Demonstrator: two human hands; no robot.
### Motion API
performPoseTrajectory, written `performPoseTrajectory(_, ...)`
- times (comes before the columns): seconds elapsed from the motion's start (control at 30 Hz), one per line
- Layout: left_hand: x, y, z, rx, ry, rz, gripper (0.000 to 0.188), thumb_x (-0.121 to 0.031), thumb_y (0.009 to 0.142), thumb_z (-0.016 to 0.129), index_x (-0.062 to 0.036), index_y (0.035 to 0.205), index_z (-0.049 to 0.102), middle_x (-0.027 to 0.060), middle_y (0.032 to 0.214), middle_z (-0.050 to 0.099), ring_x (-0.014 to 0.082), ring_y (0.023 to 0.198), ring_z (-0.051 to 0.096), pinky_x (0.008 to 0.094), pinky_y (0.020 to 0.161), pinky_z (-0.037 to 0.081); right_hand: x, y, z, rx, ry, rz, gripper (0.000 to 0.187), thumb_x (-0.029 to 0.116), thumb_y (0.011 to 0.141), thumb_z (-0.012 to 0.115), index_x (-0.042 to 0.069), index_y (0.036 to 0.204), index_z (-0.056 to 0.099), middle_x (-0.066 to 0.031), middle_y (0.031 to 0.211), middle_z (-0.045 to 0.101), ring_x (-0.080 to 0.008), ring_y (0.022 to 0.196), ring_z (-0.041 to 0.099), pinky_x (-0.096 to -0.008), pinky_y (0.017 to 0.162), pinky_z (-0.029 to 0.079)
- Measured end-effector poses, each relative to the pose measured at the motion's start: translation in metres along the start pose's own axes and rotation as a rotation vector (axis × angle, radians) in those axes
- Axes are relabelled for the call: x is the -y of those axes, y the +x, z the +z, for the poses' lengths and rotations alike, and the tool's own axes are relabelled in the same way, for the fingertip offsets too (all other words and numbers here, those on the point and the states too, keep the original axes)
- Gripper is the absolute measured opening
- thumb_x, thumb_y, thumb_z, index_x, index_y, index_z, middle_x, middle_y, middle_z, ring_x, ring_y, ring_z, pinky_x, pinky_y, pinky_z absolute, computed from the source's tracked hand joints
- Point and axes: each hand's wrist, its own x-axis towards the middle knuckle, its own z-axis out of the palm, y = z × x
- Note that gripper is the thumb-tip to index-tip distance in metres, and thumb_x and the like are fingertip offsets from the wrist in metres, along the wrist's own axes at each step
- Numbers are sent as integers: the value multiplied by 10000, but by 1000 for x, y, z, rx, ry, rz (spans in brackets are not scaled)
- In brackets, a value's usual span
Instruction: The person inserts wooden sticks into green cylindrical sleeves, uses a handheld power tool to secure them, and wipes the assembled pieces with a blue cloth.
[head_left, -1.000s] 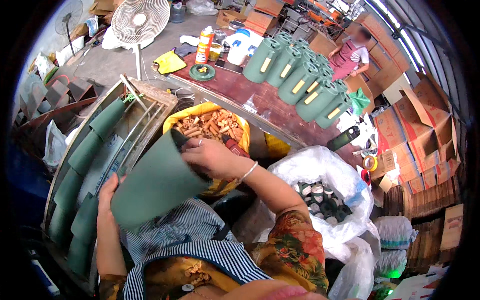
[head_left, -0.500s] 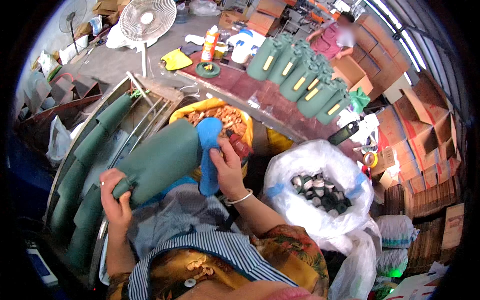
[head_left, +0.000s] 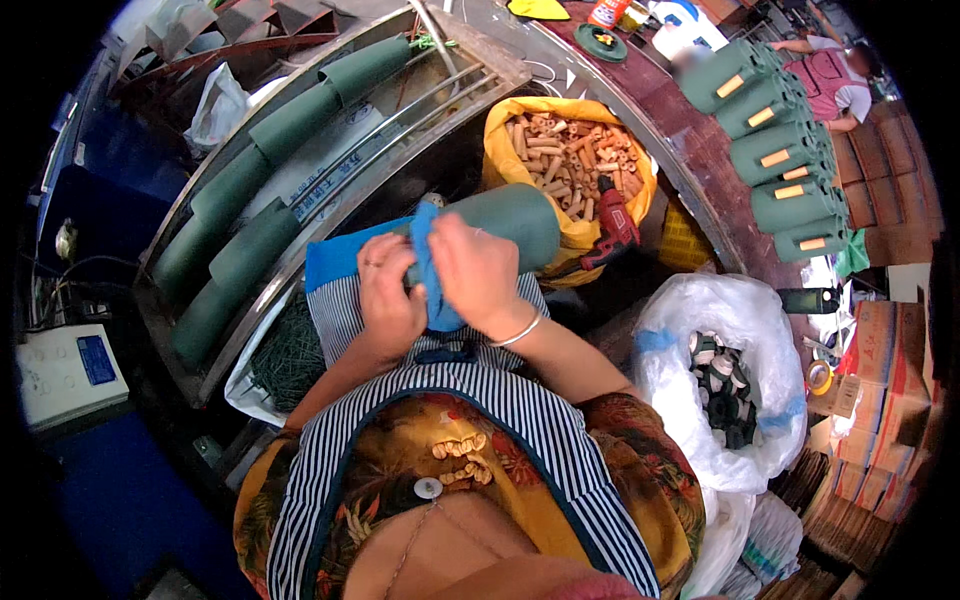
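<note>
A dark green plastic bottle [head_left: 515, 222] lies across my lap, its broad body pointing up and to the right. At its near end, my left hand [head_left: 390, 290] has its fingers curled around the neck, which is mostly hidden. Close beside it, my right hand [head_left: 475, 278], blurred by motion, grips a blue cloth [head_left: 432, 308] pressed against that same end. Both hands nearly touch. Under the bottle spreads my striped apron [head_left: 345, 310] with its blue border.
Left, a metal-edged trough [head_left: 345, 205] holds several green bottles [head_left: 295, 125]. Ahead stands a yellow-lined container [head_left: 497, 165] of tan tubular pieces, with a red power drill [head_left: 612, 225] at its edge. Right are a clear bag [head_left: 665, 370] of caps, a table [head_left: 660, 110] with green bottles, and a person [head_left: 830, 80].
The left hand has moved right, beside the right hand. Held out leftward earlier, the bottle's neck end now lies between the hands, with the cloth moved there from the wide end. The view has shifted.
</note>
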Motion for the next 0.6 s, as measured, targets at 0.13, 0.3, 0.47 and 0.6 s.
performPoseTrajectory(0.13, 26, 7, -13, -4, -167, -435, 349, 7, 826, 601, -12, 1153, 480, 157, 1034, 571, 283, 963, 578, 371, 894, 445, -60, 52, -40, -164, 510, 269, 238, 243, 971, 535, 22, 981, 624, -86, 818, 636, -165, 743, 596, -312, 673, 485)
performPoseTrajectory(0.3, 74, -2, -33, -95, -613, -666, 241, -12, 925, 462, -25, 1164, 436, 85, 938, 543, 160, 860, 525, 301, 881, 425, -161, 122, -77, -316, 2, -187, 170, 141, 907, 597, 52, 1022, 684, -63, 945, 697, -205, 866, 614, -334, 787, 501)
performPoseTrajectory(0.47, 97, -32, -23, -41, -623, -702, 225, -58, 939, 474, -41, 1158, 426, 100, 936, 521, 182, 867, 504, 386, 926, 391, -284, 145, 14, 184, -292, -80, 188, 288, 859, 645, 229, 1025, 711, 36, 1110, 690, -247, 1143, 554, -498, 988, 389)
performPoseTrajectory(0.6, 99, -33, -21, -12, -587, -689, 266, -116, 925, 522, -32, 1160, 430, 105, 964, 531, 169, 840, 496, 412, 950, 379, -326, 92, 57, 429, -511, 85, 377, 273, 866, 584, 281, 1243, 583, -27, 1405, 485, -330, 1285, 432, -559, 1003, 374)
